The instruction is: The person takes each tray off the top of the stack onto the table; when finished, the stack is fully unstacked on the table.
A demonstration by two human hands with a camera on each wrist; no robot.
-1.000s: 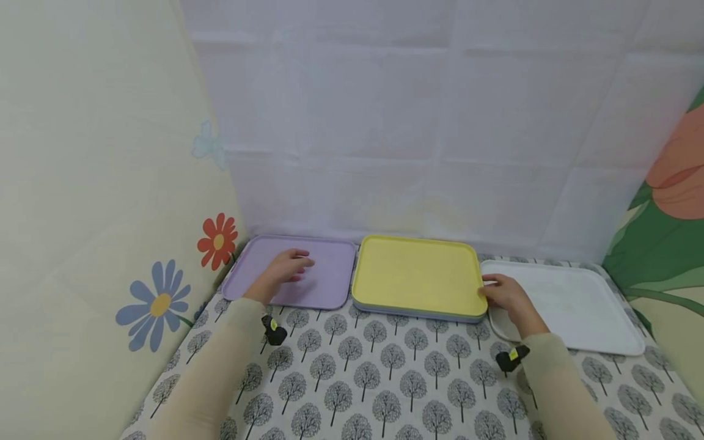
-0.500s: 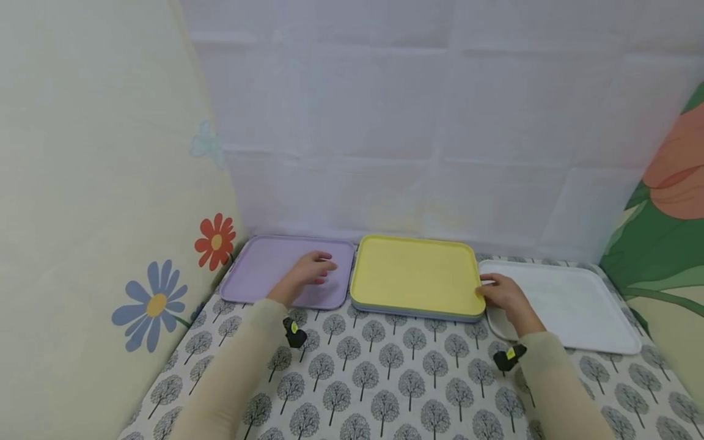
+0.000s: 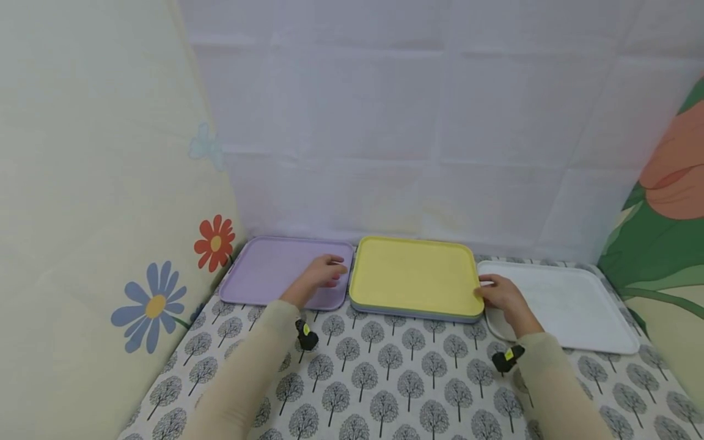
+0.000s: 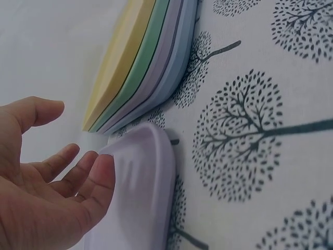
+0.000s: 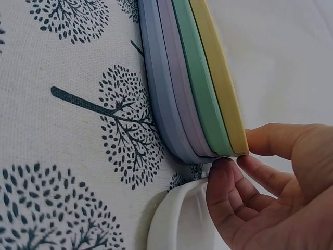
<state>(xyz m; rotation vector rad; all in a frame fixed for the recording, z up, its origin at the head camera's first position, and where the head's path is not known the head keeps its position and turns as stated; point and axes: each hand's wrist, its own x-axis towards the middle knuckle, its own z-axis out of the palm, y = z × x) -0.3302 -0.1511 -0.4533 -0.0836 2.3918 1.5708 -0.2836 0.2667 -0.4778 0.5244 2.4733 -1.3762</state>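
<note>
In the middle of the table a stack of rectangular trays is topped by a yellow tray [image 3: 414, 275]. Under it, the right wrist view shows a green tray [image 5: 200, 88], a purple one [image 5: 182, 99] and a blue one [image 5: 158, 88] at the bottom. My right hand [image 3: 507, 300] pinches the yellow tray's right rim between thumb and fingers, other fingertips against the stack's side below. My left hand [image 3: 323, 274] hovers over a separate purple tray [image 3: 269, 264], fingers loosely bent and holding nothing, a little short of the stack's left edge.
A white tray [image 3: 566, 305] lies right of the stack, partly under my right hand. The tree-print tablecloth [image 3: 385, 379] spreads in front. A white cloth backdrop [image 3: 357, 122] rises right behind the trays, with flowered walls [image 3: 99, 244] at the sides.
My left hand has moved right across the purple tray, closer to the stack. The right hand stays at the yellow tray's rim, and the trays lie as before.
</note>
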